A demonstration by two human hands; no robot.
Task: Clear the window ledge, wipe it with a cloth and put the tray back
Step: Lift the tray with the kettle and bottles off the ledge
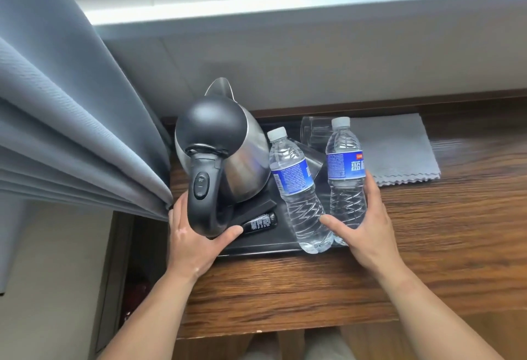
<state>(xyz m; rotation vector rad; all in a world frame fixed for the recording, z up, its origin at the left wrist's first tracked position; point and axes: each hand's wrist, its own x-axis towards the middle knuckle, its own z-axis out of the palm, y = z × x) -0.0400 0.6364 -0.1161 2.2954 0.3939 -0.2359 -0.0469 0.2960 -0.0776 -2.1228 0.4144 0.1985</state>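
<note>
Left hand [194,242] grips the tray [256,249] end; right hand [368,234] curls fingers [370,188] round 1 bottle [346,165].

Left hand [196,242] grips the black tray [256,247] beside the kettle [228,145] — right hand [369,225] clasps a water bottle [346,165].

Reference: the dark wood-grain ledge [427,245]; top is glossy, and I see a streak of glare toward its right end. Behind the ledge: a plain pale grey wall panel [313,74]; above that a white window frame [285,3] runs across the whole view and is the brightest band in shot. Left of the ledge: a grey-blue curtain [57,120] in heavy folds; its lower edge overlaps the ledge's left end. Below the curtain, beside the ledge: a dark wood side panel [114,274]; further left a pale beige surface [57,288], floor or wall I cannot tell.
</note>
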